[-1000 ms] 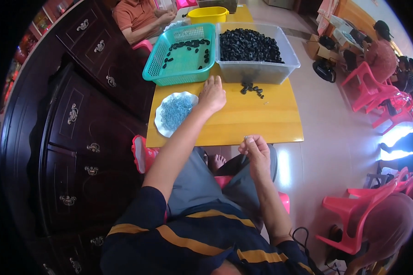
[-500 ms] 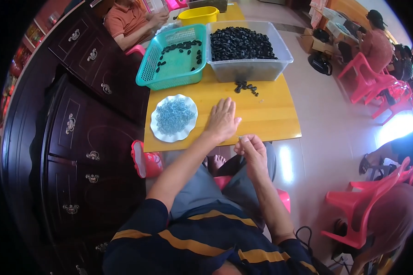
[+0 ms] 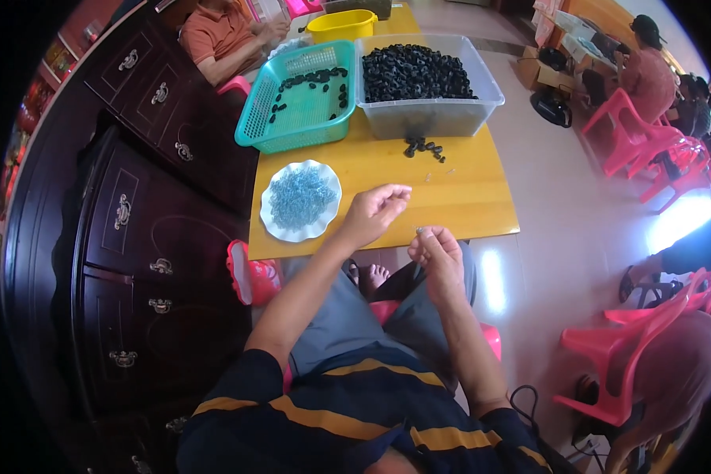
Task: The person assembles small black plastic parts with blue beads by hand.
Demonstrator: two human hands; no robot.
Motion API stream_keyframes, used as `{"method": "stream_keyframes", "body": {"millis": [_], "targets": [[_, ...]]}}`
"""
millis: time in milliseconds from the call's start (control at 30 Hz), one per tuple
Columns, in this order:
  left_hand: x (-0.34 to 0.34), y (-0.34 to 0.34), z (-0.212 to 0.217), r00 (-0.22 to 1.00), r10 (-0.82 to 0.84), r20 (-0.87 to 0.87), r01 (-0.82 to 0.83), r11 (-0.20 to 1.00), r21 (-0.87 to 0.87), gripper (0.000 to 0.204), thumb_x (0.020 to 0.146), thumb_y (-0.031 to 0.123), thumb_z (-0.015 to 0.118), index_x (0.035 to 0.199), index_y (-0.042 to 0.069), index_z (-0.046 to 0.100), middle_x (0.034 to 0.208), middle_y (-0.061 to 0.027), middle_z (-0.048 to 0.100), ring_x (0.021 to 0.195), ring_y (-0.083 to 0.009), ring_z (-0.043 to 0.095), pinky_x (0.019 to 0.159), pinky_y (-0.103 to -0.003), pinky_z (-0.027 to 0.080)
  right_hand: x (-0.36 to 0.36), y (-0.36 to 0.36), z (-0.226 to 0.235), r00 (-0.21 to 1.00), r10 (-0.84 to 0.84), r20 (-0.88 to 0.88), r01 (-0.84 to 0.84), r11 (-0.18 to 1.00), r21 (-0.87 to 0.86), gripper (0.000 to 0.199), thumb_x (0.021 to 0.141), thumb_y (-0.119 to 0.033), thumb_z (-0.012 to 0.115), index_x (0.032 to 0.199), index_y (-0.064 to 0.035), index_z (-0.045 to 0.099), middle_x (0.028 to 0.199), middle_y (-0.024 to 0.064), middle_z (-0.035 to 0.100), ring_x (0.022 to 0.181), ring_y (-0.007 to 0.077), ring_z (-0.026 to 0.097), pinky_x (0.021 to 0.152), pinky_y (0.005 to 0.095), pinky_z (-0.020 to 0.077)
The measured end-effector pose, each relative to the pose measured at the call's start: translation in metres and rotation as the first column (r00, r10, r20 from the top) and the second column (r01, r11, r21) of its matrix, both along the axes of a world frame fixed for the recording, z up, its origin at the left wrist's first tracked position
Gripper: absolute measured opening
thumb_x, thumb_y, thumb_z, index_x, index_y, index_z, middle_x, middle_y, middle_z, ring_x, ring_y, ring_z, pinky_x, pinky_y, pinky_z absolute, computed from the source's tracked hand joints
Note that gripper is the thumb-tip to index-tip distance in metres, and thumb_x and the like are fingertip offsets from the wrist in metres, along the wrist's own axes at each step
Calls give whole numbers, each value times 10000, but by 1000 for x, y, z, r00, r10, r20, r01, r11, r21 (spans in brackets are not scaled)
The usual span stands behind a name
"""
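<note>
If the right hand (image 3: 438, 251) loosens its pinch, the tiny piece (image 3: 419, 230) could miss the table (image 3: 470, 201); whether the left hand (image 3: 371, 215) holds anything, I cannot tell.

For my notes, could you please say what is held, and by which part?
The right hand pinches a tiny object, its gripped part too small to discern. Left hand: cannot tell.
</note>
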State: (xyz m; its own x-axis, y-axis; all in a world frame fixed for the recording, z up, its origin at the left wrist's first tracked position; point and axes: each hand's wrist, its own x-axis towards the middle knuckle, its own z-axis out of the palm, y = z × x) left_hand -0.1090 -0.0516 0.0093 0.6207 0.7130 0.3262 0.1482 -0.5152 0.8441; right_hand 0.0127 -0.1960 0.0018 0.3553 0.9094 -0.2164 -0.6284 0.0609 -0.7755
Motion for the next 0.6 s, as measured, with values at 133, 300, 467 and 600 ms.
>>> {"method": "stream_keyframes", "body": {"millis": [133,300,467,600], "targets": [[-21,-27,21,969,-138,206,212,895,-393,288,920,112,680,1180,-12,660,1005,-80,704,874,-85,660,774,-259,542,0,0,-3,1000,24,17,-25,999,22,115,1003,-181,606,1005,-67,624,848,24,664,769,98,625,714,228,488],[-24,-40,25,992,-124,22,126,983,-133,172,894,65,710,1050,-5,696,861,-40,712,761,-69,649,697,-233,530,-2,2,-12,998,49,40,-52,996,68,107,991,-175,629,1002,-69,634,853,22,668,769,95,628,709,225,488],[-18,-47,25,994,-103,42,109,979,-173,114,901,73,703,974,-13,688,790,-36,709,713,-68,650,644,-232,521,-4,1,-9,999,46,-28,-45,999,11,111,983,-178,645,1005,-70,639,856,19,673,755,93,627,702,224,494],[-14,-48,20,998,-62,27,65,987,-147,124,925,109,689,950,-13,683,750,-28,693,682,-70,642,625,-235,518,-4,1,-12,999,33,7,-33,998,46,106,977,-164,652,1000,-62,635,837,19,664,736,96,613,686,223,482]]}}
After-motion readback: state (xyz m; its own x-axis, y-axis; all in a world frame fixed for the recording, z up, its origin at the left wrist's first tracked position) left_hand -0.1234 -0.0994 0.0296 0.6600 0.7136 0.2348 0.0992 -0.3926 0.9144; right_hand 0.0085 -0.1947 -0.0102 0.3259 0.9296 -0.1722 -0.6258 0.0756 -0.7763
